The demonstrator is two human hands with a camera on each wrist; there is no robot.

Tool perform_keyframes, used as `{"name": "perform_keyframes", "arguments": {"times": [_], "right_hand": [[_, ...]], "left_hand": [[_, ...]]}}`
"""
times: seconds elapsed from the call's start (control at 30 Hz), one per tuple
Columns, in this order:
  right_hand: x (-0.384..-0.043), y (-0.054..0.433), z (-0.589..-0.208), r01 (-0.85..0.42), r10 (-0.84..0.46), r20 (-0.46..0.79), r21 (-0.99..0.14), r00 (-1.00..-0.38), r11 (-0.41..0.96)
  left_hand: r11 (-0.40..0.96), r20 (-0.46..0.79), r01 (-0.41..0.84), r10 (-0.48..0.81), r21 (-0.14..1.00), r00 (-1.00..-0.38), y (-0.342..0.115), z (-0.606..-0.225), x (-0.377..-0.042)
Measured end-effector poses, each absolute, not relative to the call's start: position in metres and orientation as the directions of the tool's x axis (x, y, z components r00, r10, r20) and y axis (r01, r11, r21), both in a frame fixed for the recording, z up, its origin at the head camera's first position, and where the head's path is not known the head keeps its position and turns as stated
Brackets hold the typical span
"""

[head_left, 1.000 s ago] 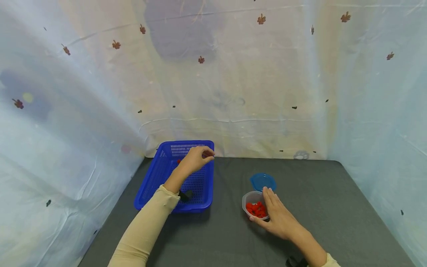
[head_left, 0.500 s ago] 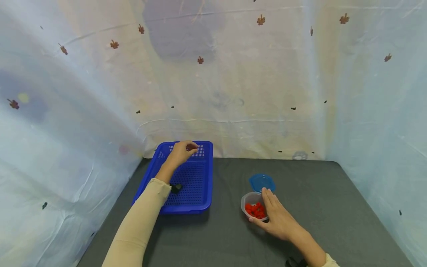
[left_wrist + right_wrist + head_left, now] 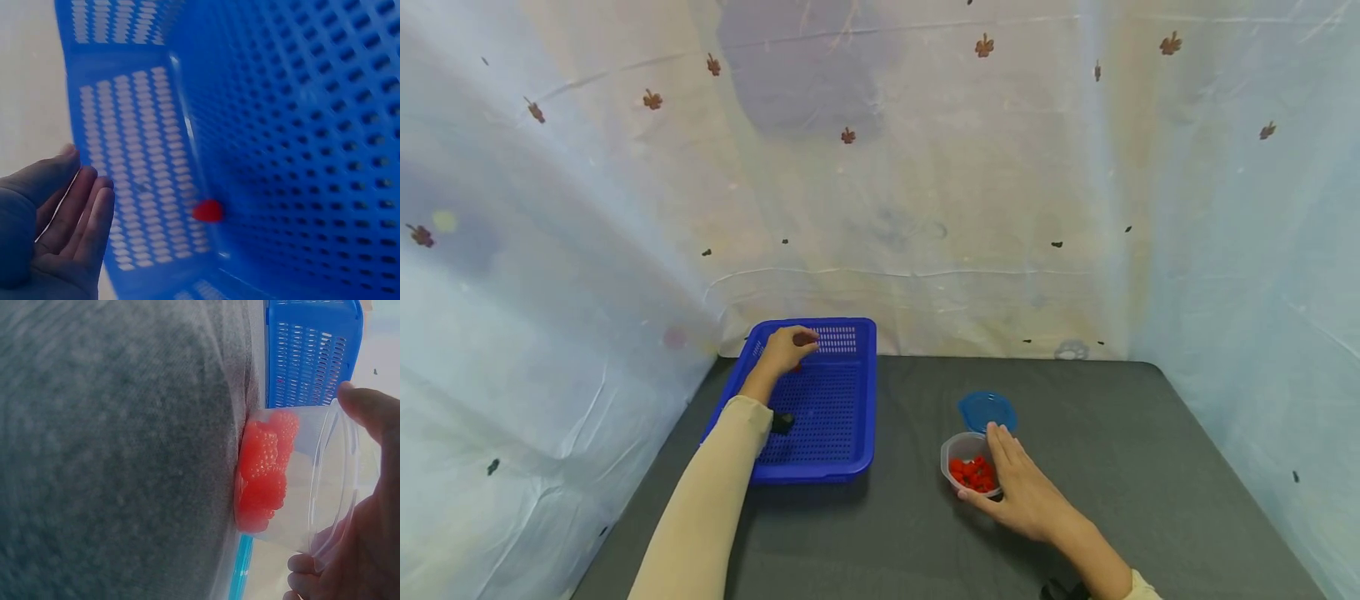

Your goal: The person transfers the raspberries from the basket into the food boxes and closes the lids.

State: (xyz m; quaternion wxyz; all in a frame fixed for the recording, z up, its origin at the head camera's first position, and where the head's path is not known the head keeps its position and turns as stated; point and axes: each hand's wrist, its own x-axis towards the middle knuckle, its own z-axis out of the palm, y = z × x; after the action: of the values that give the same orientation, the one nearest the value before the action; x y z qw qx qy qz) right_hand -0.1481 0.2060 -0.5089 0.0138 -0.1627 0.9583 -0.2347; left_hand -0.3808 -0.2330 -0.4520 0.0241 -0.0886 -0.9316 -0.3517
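Note:
My left hand [image 3: 784, 352] hovers over the far left part of the blue plastic basket [image 3: 842, 433], fingers loosely bent and thumb close to them. Nothing shows between them in the left wrist view. A single red berry [image 3: 209, 211] lies in the basket against its perforated wall. On the right, my right hand [image 3: 1030, 493] holds a clear plastic container [image 3: 946, 457] at its rim, thumb on one side and fingers on the other. Several red raspberries [image 3: 265, 472] are gathered on the bottom of this container, which stands upright on the table.
A translucent blue lid [image 3: 987, 410] lies just behind the container. Dark grey cloth covers the table [image 3: 917, 542]. Pale patterned curtains [image 3: 925, 183] enclose the back and both sides. The basket's raised walls surround the space under my left hand.
My left hand has moved left across the basket, rising a little and then lowering toward its far left part. My right hand keeps its hold on the container.

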Motion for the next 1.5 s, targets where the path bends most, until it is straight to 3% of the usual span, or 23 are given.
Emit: {"name": "perform_keyframes", "arguments": {"times": [0.43,0.93,1.5], "right_hand": [[-0.148,0.205,-0.508,-0.316,-0.322,0.069,-0.462,-0.944,0.829],[-0.149,0.205,-0.511,-0.317,-0.32,0.072,-0.446,-0.945,0.837],[-0.147,0.205,-0.507,-0.322,-0.327,0.068,-0.447,-0.943,0.835]], "left_hand": [[0.759,0.112,0.109,0.048,0.642,-0.993,-0.251,-0.472,-0.388],[0.779,0.001,-0.004,-0.006,0.627,-1.0,-0.263,-0.494,-0.395],[0.808,-0.013,0.023,0.037,0.588,-0.999,-0.259,-0.495,-0.388]]}}
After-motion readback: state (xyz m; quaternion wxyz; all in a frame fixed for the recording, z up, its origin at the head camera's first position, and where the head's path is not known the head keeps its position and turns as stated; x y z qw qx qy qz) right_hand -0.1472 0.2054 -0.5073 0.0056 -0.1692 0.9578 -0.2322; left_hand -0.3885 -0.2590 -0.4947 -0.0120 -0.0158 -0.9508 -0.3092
